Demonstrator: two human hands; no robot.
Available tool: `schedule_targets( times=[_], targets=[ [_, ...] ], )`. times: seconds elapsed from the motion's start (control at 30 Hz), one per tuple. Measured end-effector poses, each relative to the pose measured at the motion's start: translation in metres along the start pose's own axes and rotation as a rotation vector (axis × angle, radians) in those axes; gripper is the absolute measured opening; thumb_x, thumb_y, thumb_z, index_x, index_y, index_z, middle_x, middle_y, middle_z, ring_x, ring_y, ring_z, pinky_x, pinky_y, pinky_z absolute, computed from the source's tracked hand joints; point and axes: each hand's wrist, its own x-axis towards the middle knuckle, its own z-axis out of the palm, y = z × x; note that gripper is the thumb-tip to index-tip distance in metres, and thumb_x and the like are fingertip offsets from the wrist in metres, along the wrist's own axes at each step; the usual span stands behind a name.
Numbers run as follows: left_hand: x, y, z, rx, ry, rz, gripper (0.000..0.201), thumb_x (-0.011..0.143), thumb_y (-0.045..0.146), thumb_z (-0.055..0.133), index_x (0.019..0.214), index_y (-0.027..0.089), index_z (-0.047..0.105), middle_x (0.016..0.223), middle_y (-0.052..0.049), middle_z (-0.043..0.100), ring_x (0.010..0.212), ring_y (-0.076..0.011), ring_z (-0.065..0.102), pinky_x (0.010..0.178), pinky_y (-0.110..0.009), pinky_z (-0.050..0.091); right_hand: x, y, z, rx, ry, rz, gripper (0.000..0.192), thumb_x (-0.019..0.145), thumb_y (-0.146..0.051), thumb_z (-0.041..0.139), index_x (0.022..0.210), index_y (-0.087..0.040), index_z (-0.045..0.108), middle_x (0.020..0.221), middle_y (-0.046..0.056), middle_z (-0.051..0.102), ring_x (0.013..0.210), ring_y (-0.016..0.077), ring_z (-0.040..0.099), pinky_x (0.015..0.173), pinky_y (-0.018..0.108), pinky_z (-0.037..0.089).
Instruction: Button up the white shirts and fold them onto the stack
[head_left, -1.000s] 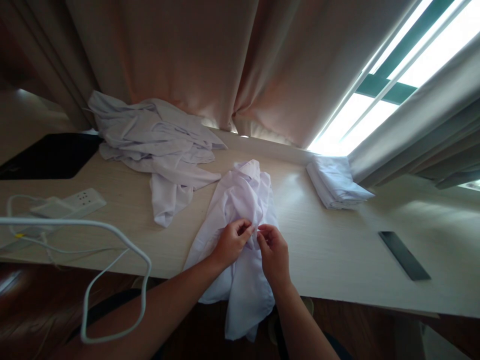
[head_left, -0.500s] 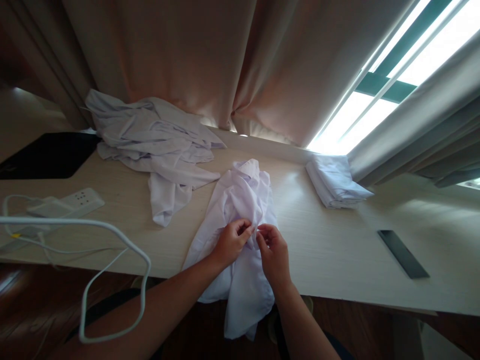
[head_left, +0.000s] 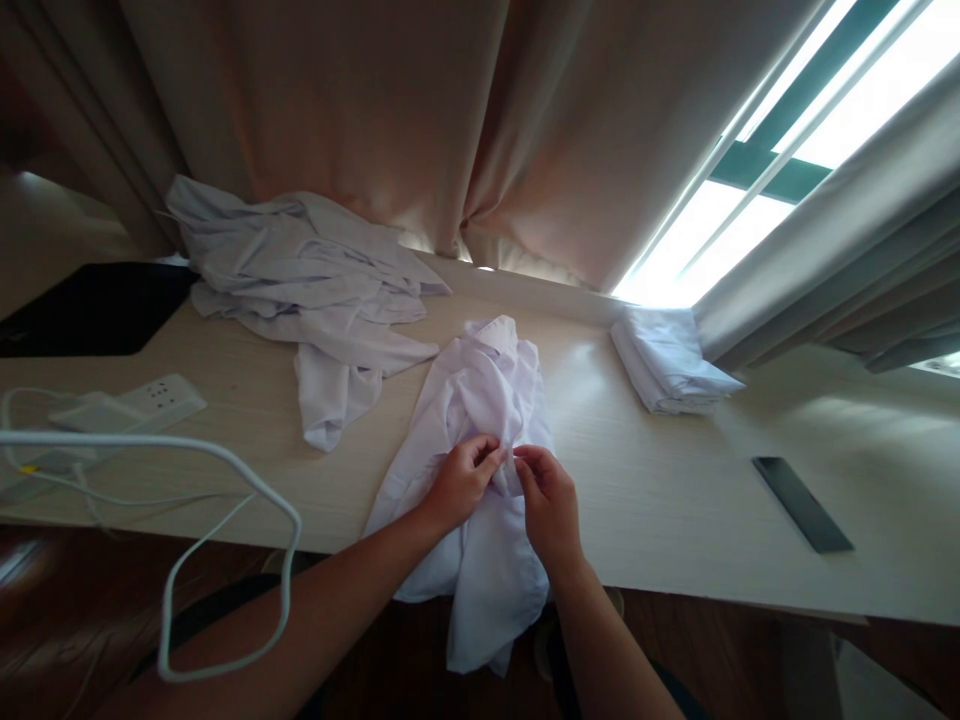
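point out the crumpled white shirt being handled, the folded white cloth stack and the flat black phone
crumpled white shirt (head_left: 480, 385), head view, bunched upper part
folded white cloth stack (head_left: 671, 372), head view, top fold
flat black phone (head_left: 802, 490), head view, screen middle

No legible text, label, brand, number or sign anywhere in view. White garment (head_left: 480, 440), folded white stack (head_left: 671, 370), power strip (head_left: 161, 397) and dark flat device (head_left: 802, 489) on the surface (head_left: 675, 500) all read blank; any fine marks are too small and dim to make out.

crumpled shirts (head_left: 300, 290), folded cloth (head_left: 671, 370); phone (head_left: 802, 490)
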Motion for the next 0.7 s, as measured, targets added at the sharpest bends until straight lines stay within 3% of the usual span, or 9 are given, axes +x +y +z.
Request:
schedule_targets(
  times=[0.7],
  targets=[
    [-0.0006,-0.0009,-0.0041,-0.014,-0.027,0.003,0.03,0.086,0.045,0.06,0.076,0.017,0.057,0.064,0.004,0.046,0.057,-0.0104,0.043,0.052,-0.022,0.035,0.0038,0.0022,-0.0017,-0.051,-0.008,-0.002,0.02,0.09,-0.035,0.058,0.094,-0.02,0.07,0.082,0.003,0.071,0.071,0.0173,0.06,0.068,0.03,0.047]
  ],
)
